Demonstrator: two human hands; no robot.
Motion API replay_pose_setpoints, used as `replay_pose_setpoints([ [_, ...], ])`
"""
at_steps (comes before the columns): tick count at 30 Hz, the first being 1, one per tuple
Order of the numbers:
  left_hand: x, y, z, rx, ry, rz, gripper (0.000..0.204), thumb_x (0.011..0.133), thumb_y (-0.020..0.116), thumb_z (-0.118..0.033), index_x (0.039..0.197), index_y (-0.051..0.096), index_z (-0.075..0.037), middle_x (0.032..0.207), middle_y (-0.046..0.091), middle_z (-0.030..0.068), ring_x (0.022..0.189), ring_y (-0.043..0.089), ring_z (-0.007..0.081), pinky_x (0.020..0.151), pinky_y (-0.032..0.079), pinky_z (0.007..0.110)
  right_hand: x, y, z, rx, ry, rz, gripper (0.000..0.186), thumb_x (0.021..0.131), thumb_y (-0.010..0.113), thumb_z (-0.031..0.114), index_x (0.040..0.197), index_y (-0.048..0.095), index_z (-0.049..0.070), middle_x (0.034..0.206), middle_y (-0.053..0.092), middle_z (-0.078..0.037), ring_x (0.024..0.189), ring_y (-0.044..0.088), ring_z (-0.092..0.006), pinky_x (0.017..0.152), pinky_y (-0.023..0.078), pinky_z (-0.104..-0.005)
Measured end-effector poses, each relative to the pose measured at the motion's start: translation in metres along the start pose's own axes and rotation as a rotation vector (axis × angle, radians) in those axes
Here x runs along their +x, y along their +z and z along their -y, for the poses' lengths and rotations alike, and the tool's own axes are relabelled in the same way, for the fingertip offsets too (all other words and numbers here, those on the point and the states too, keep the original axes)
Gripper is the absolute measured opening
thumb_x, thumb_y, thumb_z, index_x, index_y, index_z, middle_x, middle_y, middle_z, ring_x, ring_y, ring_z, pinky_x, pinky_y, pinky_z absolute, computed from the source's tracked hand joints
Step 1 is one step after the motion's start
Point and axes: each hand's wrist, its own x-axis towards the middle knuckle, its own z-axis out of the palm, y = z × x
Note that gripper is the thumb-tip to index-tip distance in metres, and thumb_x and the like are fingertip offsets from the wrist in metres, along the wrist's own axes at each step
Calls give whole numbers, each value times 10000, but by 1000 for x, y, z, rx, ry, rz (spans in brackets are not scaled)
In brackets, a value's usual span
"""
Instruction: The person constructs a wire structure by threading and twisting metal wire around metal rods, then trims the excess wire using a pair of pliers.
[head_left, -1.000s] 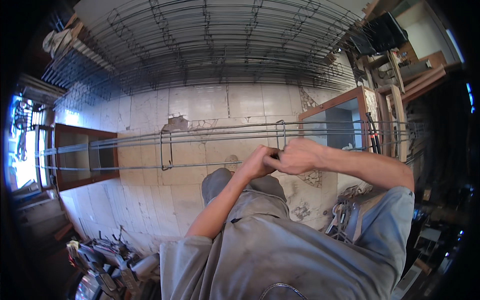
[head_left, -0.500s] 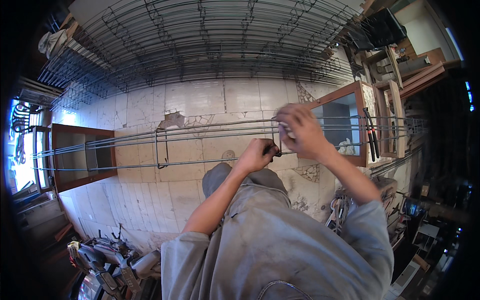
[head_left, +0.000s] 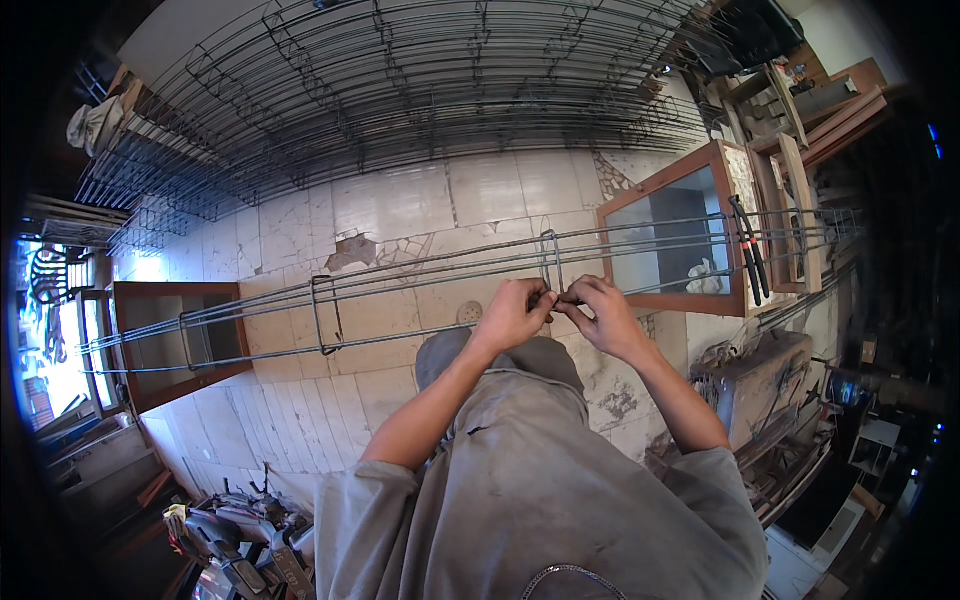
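Note:
A long, narrow rebar cage [head_left: 420, 267] of thin steel rods stretches across in front of me. Toward its middle, a rectangular wire stirrup [head_left: 547, 257] wraps around the rods. Where that stirrup meets the nearest rod, my left hand [head_left: 515, 318] is closed, its fingertips pinching the cage. Right beside it, my right hand [head_left: 603, 318] is also closed in a pinch, thumb and fingers against the same joint. Anything small between the right fingertips is hidden. Another stirrup [head_left: 318, 315] encircles the rods farther left. Nippers with black and red handles [head_left: 749, 252] hang over the rods at the right.
Wooden frames with glass stand under the cage at left [head_left: 135, 398] and right [head_left: 730, 232]. Many finished rebar cages [head_left: 430, 90] are stacked beyond the tiled floor [head_left: 400, 210]. A motorbike [head_left: 235, 545] stands at lower left, a dusty block-like object [head_left: 765, 375] at right.
My right hand, blurred above the stirrup before, has come down beside my left hand and pinches there. My left hand stays at the joint. The whole view has tilted slightly.

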Motion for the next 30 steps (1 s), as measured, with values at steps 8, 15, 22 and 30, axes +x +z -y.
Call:
replay_pose_setpoints([
  [8,1,6,-2,91,-3,-88,234,928,612,-148,846,660,66,677,665,160,606,659,203,600,502,342,-8,1,21,-366,17,-33,142,860,662,129,897,564,34,859,650,-112,942,613,-268,844,390,-436],
  [15,13,1,-15,202,153,-180,207,880,635,-149,855,699,46,664,628,212,606,644,319,608,496,396,-22,29,36,-629,28,-330,118,827,663,82,907,576,79,879,642,-61,962,611,-214,864,360,-423],
  [22,29,-8,-43,630,376,54,152,851,627,-136,831,714,-14,686,637,225,668,641,399,639,515,462,-51,120,51,-653,334,-192,175,764,633,156,918,606,79,1000,632,-95,960,604,-239,818,387,-456],
  [30,43,-21,-79,791,355,323,149,864,632,-144,849,708,-17,749,662,208,745,648,404,680,504,470,-48,73,74,-44,229,-507,218,835,705,171,996,628,46,977,628,-134,931,606,-318,802,446,-425],
])
